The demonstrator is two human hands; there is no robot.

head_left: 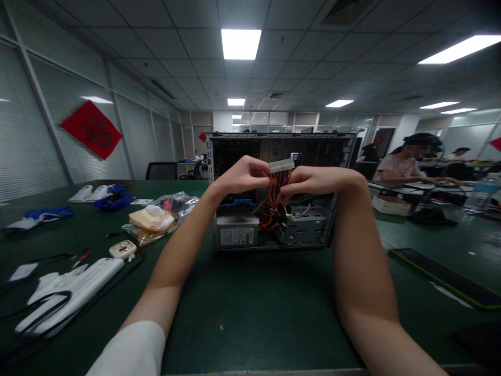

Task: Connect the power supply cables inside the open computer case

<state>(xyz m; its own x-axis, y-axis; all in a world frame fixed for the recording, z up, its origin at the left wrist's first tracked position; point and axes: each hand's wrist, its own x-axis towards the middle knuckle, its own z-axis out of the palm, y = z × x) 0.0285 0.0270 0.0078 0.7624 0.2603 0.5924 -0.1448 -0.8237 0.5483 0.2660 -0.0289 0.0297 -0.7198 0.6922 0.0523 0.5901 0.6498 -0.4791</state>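
Note:
An opened computer case lies on its side on the green table, its inside facing me. In front of it, my left hand pinches the left side of a thick bundle of red, orange, yellow and black wires, just under a wide white power connector. From the right, my right hand grips the same power cable with fingers closed. The cable runs down into a tangle of wires between the silver power supply at lower left and a metal drive cage at lower right.
Left on the table are a plastic bag with yellow cloth, a white power strip with black cords, a white plug adapter and blue-white gloves. A dark flat panel lies right; a person sits beyond.

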